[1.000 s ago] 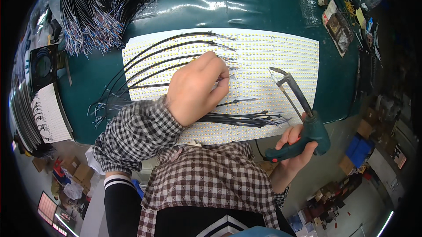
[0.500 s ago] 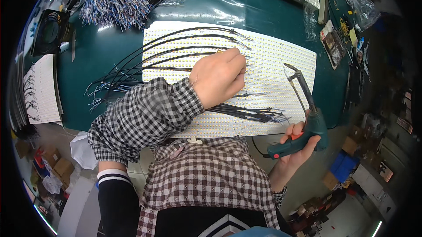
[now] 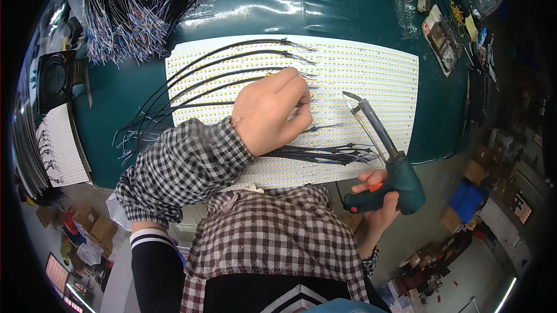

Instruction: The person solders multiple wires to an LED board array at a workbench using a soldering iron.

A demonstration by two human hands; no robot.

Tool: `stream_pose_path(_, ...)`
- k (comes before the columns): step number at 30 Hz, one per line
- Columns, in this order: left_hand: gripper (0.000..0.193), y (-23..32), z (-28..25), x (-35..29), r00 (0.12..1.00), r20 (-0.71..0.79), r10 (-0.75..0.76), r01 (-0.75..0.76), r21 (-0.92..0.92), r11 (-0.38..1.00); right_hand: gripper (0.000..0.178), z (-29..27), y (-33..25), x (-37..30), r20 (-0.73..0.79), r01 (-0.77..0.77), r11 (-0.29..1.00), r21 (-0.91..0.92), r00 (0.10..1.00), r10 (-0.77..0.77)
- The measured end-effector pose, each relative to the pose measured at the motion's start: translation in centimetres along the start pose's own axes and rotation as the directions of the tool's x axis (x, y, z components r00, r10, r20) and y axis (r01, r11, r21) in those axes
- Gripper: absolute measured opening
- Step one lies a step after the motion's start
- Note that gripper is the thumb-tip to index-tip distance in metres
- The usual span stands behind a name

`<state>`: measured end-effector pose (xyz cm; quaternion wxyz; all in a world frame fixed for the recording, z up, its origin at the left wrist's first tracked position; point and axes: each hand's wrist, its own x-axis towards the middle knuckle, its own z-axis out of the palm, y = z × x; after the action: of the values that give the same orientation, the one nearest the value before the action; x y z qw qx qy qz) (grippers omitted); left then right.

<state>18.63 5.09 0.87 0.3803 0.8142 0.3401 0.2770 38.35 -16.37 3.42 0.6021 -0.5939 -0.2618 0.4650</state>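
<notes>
A white LED panel [image 3: 371, 75] with rows of small yellow chips lies in front of me. My left hand [image 3: 272, 107] is closed over its middle, fingertips pinched. A black cable [image 3: 203, 104] runs from the left into that hand; its end is hidden by the fingers. Above it, several black cables [image 3: 232, 52] curve across the panel, their stripped ends near its middle. Below my wrist a bundle of loose black cables [image 3: 319, 153] lies on the panel. At the lower right, my right hand [image 3: 380, 208] grips a green soldering gun [image 3: 406, 182], its tip over the panel, right of my left hand.
Thick bundles of black cables [image 3: 125, 17] lie at the back left of the green table [image 3: 255, 11]. At the left edge are a stack of panels [image 3: 64, 145] and a dark round-centred device [image 3: 53, 79]. A grimy open box [image 3: 442, 40] sits at the right.
My view has shifted, with the far cable bundles appearing lower and more left. The soldering gun has moved left, its tip nearer my left hand. My left hand stays closed over the panel.
</notes>
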Motion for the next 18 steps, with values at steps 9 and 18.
stream_pose_path(9, 0.013, 0.1, 0.1, 0.0, 1.000, -0.016, -0.005, 0.005, 0.021, 1.000, 0.062, 1.5, -0.9, -0.6, -0.020, -0.070, 0.992, -0.105, 0.997, 0.068)
stream_pose_path(18, 0.014, 0.2, 0.1, 0.1, 0.999, -0.021, 0.028, -0.027, 0.060, 0.998, 0.074, 1.9, -0.5, -0.8, -0.037, -0.119, 0.993, -0.013, 0.992, 0.119)
